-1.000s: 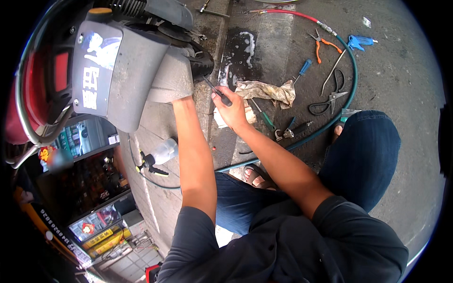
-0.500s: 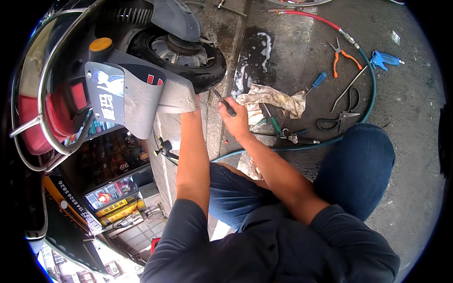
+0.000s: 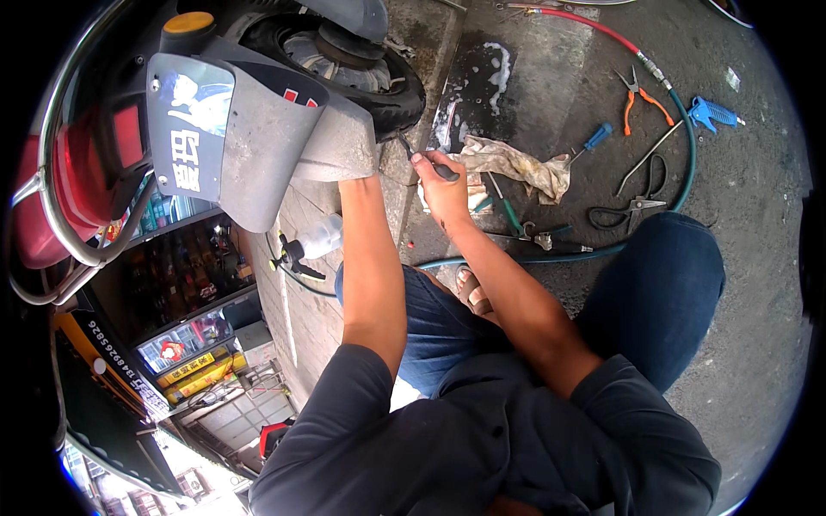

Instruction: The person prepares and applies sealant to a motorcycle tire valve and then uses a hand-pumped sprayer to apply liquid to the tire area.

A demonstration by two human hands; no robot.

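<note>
My right hand (image 3: 437, 179) grips a dark-handled tool (image 3: 446, 172) whose thin shaft reaches the lower edge of the black tyre (image 3: 398, 113) on a scooter. My left forearm (image 3: 372, 258) runs up behind a grey plastic guard (image 3: 335, 146); that hand's fingers are hidden. A dirty, crumpled cloth (image 3: 533, 176) lies just right of my right hand. A green-handled tool (image 3: 510, 217) lies below it, and a blue-handled screwdriver (image 3: 597, 137) farther right.
Orange pliers (image 3: 631, 110), black scissors (image 3: 611, 217) and a blue air gun (image 3: 712, 115) lie on the pavement within a hose loop (image 3: 691, 168). A spray bottle (image 3: 318, 237) is left of my left forearm. The scooter's chrome bar (image 3: 67, 232) and a shop display (image 3: 183, 335) fill the left.
The view has shifted, moving the scooter and floor items within the picture. My right hand keeps hold of the tool near the tyre, and my left hand remains behind the guard.
</note>
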